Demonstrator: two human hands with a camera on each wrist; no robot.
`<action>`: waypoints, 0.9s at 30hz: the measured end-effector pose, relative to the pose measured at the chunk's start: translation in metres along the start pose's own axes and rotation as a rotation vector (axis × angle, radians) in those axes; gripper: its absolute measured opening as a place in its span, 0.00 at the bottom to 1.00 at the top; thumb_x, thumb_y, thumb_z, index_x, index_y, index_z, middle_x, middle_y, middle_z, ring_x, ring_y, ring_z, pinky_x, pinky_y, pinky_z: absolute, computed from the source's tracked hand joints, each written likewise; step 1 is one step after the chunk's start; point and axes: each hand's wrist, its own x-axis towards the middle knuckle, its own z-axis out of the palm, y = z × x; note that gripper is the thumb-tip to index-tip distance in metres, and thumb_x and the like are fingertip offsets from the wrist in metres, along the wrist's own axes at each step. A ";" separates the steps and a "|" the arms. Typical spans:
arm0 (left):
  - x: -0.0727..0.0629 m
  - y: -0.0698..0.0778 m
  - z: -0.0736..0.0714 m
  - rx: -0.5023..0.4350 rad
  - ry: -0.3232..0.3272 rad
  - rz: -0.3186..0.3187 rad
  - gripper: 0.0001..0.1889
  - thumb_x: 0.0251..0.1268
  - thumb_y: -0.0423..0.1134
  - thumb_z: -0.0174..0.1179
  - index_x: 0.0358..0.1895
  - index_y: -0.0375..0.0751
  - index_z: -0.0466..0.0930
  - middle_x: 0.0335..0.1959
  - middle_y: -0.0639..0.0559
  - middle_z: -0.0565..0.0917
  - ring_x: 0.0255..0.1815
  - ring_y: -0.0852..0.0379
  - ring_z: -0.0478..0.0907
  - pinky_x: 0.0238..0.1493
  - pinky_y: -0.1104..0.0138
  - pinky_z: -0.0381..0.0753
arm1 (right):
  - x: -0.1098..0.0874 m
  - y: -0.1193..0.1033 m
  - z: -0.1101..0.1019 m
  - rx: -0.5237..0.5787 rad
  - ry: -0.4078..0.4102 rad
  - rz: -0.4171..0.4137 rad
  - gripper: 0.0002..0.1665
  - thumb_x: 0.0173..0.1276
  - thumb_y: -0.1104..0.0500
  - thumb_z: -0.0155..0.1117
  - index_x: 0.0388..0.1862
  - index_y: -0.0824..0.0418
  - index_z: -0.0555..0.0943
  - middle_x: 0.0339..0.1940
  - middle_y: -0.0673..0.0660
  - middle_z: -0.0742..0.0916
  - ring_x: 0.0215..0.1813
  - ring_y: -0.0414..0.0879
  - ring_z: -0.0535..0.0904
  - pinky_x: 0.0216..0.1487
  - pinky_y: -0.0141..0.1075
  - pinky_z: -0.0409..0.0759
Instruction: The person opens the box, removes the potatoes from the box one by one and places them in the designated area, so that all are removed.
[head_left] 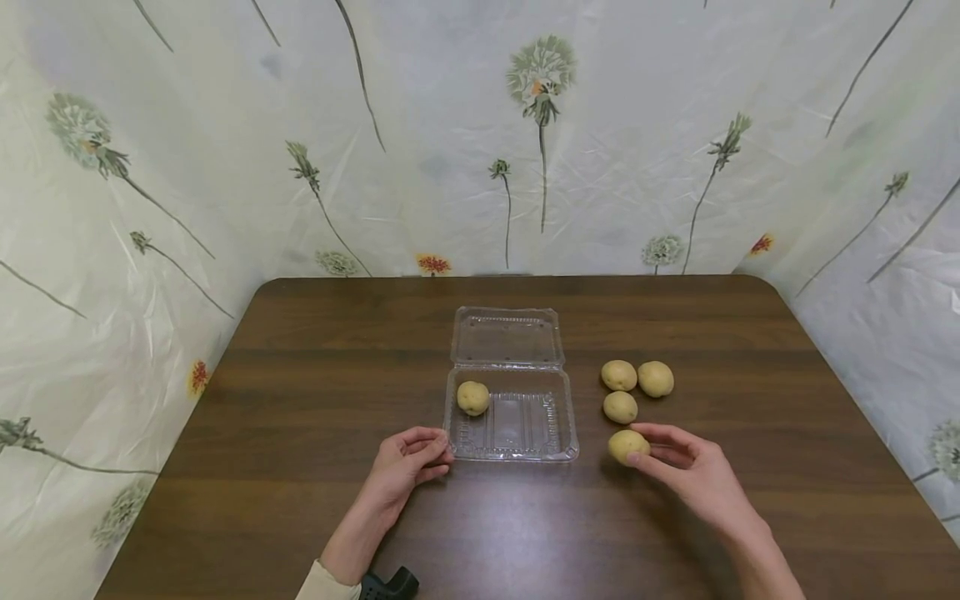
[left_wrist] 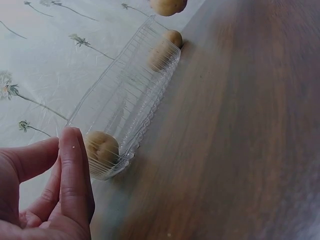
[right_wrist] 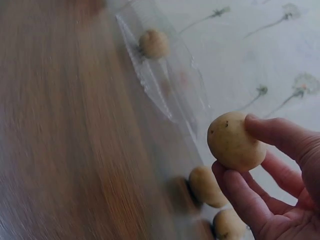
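Observation:
My right hand (head_left: 697, 475) pinches a small pale potato (right_wrist: 235, 141) between thumb and fingers, lifted a little above the table to the right of a clear plastic clamshell box (head_left: 517, 427). With its thumb and fingertips my left hand (head_left: 408, 462) pinches the near left corner of that box. The box lies with its lid (head_left: 507, 337) folded back, away from me. One potato (head_left: 472, 398) sits in its left part, also seen through the clear wall in the left wrist view. Behind my right hand rest three more potatoes, the nearest one (head_left: 620, 407) close to my fingers.
The brown wooden table (head_left: 315, 367) extends to both sides of the box. Behind it hangs a pale plastic sheet (head_left: 435, 192) printed with dandelions. A black strap device (head_left: 388, 585) is on my left wrist, by the sleeve.

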 end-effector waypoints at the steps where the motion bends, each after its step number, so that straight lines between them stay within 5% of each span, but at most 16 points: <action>1: 0.000 0.000 0.000 0.000 -0.001 0.000 0.16 0.67 0.30 0.62 0.51 0.21 0.75 0.33 0.44 0.84 0.35 0.55 0.83 0.41 0.64 0.85 | 0.000 0.000 -0.002 -0.002 0.002 0.002 0.29 0.63 0.46 0.72 0.61 0.53 0.79 0.59 0.53 0.82 0.54 0.34 0.79 0.46 0.31 0.80; 27: -0.001 0.001 -0.001 -0.004 -0.008 -0.005 0.18 0.66 0.33 0.64 0.52 0.22 0.75 0.34 0.43 0.84 0.35 0.55 0.83 0.42 0.63 0.85 | 0.029 0.020 -0.043 -0.119 0.035 0.063 0.35 0.64 0.39 0.67 0.65 0.53 0.76 0.61 0.54 0.81 0.51 0.26 0.77 0.44 0.25 0.77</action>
